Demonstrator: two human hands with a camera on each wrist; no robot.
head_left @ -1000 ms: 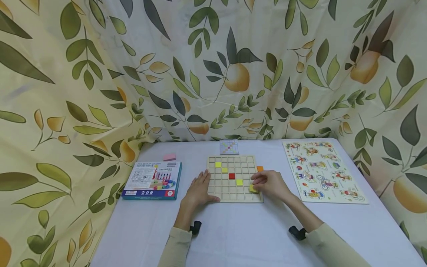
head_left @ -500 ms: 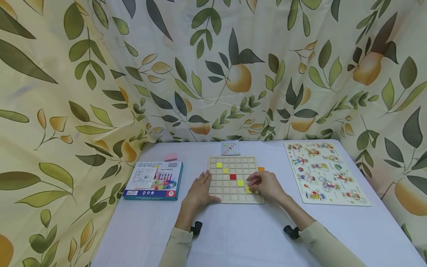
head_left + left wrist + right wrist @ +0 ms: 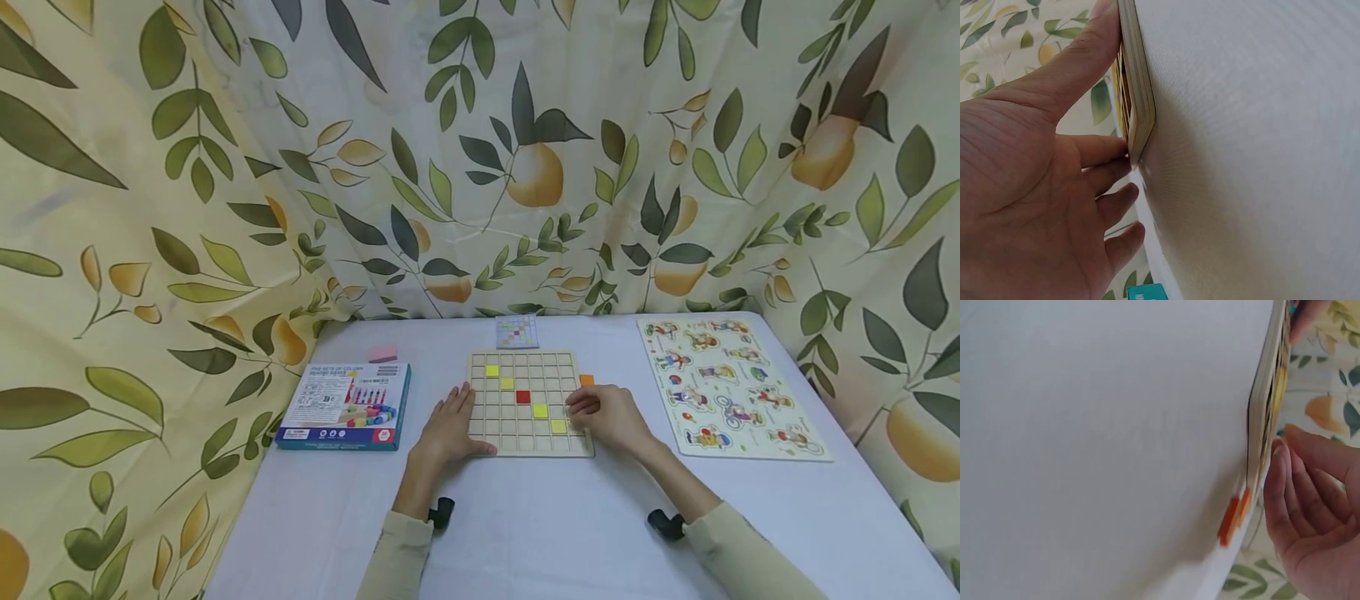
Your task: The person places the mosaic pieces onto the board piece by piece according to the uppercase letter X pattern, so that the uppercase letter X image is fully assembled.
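A wooden grid board (image 3: 502, 437) lies on the white table in the head view. Several yellow tiles and a red tile (image 3: 522, 397) sit in its squares along a diagonal. Lowest in that line is a yellow tile (image 3: 558, 426), just left of my right hand (image 3: 611, 417). That hand hovers over the board's right edge, fingers loosely bent, and the right wrist view shows nothing between thumb and fingertips. My left hand (image 3: 446, 429) rests against the board's left side, fingers extended, thumb (image 3: 1079, 56) along the near edge. Orange tiles (image 3: 1230, 522) lie beside the board's right side.
Behind the board is a small pattern card (image 3: 517, 332). To the left lie a boxed set (image 3: 341, 407) and a pink block (image 3: 382, 353). A picture board (image 3: 731, 387) lies on the right. A leaf-print curtain (image 3: 525, 242) hangs around the table.
My right hand carried a yellow tile left into a grid square, let go of it and drew back to the right. My left hand has stayed at the board.
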